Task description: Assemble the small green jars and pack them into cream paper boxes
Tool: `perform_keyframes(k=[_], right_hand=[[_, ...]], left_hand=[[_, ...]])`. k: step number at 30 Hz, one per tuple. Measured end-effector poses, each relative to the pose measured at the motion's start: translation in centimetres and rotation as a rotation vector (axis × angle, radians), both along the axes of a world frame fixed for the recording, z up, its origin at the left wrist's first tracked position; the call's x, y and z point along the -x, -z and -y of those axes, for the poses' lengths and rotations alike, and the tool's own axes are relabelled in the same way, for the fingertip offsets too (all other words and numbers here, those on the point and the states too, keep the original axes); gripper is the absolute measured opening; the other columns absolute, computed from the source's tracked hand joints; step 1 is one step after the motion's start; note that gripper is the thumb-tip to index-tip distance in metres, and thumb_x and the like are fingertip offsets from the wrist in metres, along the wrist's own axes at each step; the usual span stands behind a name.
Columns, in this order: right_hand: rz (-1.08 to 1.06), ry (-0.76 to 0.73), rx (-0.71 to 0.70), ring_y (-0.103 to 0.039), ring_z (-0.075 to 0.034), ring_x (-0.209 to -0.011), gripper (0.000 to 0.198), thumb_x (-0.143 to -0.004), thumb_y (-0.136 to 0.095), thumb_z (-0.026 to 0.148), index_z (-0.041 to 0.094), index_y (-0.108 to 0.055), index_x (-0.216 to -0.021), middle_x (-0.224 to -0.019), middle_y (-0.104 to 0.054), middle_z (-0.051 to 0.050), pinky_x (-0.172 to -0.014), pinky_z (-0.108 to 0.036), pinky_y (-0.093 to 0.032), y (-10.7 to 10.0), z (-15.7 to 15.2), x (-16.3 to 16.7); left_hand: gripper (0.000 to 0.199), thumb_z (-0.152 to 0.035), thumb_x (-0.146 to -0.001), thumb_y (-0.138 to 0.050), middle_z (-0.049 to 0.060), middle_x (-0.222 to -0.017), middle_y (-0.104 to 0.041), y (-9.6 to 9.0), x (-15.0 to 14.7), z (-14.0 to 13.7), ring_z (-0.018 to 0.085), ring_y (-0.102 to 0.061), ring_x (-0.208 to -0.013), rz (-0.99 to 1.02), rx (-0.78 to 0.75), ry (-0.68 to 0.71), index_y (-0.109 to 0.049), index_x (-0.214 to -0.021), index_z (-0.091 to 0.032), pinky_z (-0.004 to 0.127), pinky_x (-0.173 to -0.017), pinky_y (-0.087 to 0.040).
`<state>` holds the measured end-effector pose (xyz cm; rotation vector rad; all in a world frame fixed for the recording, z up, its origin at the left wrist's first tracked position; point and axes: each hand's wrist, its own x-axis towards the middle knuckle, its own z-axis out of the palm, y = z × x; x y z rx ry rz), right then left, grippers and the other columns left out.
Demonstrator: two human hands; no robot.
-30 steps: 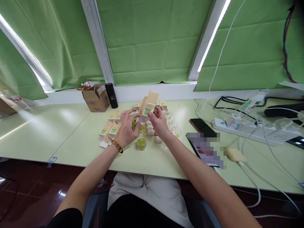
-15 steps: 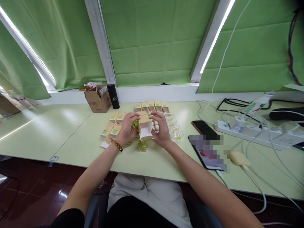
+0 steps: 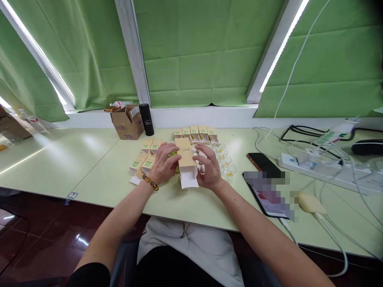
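Between my hands is a small tan paper box (image 3: 186,153), its white end flap (image 3: 189,177) hanging toward me. My left hand (image 3: 165,162) grips its left side, thumb on the edge. On the right side, the fingers of my right hand (image 3: 208,167) close on the same box. Below the flap a small clear container (image 3: 182,185) is mostly covered. Green-lidded pieces (image 3: 172,153) show partly behind my left fingers. Several clear plastic cups with yellow spots (image 3: 226,164) stand to the right of my right hand.
Several tan boxes with green labels stand in a back row (image 3: 194,132) and in a left group (image 3: 146,161). A cardboard carton (image 3: 128,124) and black bottle (image 3: 146,119) are at the wall. Phones (image 3: 263,164), a power strip (image 3: 317,169) and cables lie right.
The box has tipped so its printed face shows and its flap hangs down over the green-lidded container in front. Both hands still hold it. The view has shifted slightly.
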<state>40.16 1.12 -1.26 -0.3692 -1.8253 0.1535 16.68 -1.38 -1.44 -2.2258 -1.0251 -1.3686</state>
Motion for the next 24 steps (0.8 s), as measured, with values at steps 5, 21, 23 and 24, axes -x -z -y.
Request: perform_keyframes(k=[5, 21, 23, 24], right_hand=[[-0.099, -0.085, 0.19, -0.056, -0.039, -0.147, 0.045, -0.097, -0.068, 0.043, 0.029, -0.054, -0.137, -0.153, -0.058, -0.018, -0.118, -0.068, -0.051, -0.6, 1.1, 0.6], [-0.024, -0.142, 0.504, -0.063, -0.027, -0.123, 0.038, -0.106, -0.055, 0.052, 0.033, -0.06, -0.139, -0.16, -0.036, -0.014, -0.092, -0.049, -0.065, 0.4, 0.9, 1.3], [-0.016, -0.174, 0.517, -0.059, -0.03, -0.133, 0.04, -0.106, -0.054, 0.052, 0.034, -0.061, -0.141, -0.157, -0.04, -0.014, -0.094, -0.05, -0.065, 0.4, 0.8, 1.2], [-0.016, -0.183, 0.521, -0.055, -0.032, -0.139, 0.042, -0.106, -0.053, 0.052, 0.034, -0.061, -0.142, -0.153, -0.044, -0.014, -0.094, -0.051, -0.065, 0.4, 0.8, 1.1]], left_hand=[[0.062, -0.055, -0.091, -0.08, 0.017, -0.134, -0.069, -0.4, -1.3, -0.2, 0.032, -0.067, -0.129, 0.294, 0.271, 0.202, -0.057, -0.14, -0.024, 0.057, -0.114, -0.055], [0.07, -0.061, -0.096, -0.072, 0.014, -0.147, -0.055, -0.6, -3.0, 0.3, 0.008, -0.066, -0.07, 0.692, 0.526, 0.262, -0.039, -0.151, -0.032, 0.028, -0.066, -0.058], [0.059, -0.06, -0.101, -0.065, 0.013, -0.14, -0.061, -0.6, -2.9, 0.3, 0.009, -0.063, -0.068, 0.663, 0.513, 0.234, -0.045, -0.148, -0.031, 0.028, -0.063, -0.057], [0.054, -0.061, -0.103, -0.061, 0.013, -0.138, -0.062, -0.6, -2.9, 0.3, 0.01, -0.063, -0.068, 0.644, 0.505, 0.228, -0.049, -0.145, -0.03, 0.029, -0.063, -0.058]])
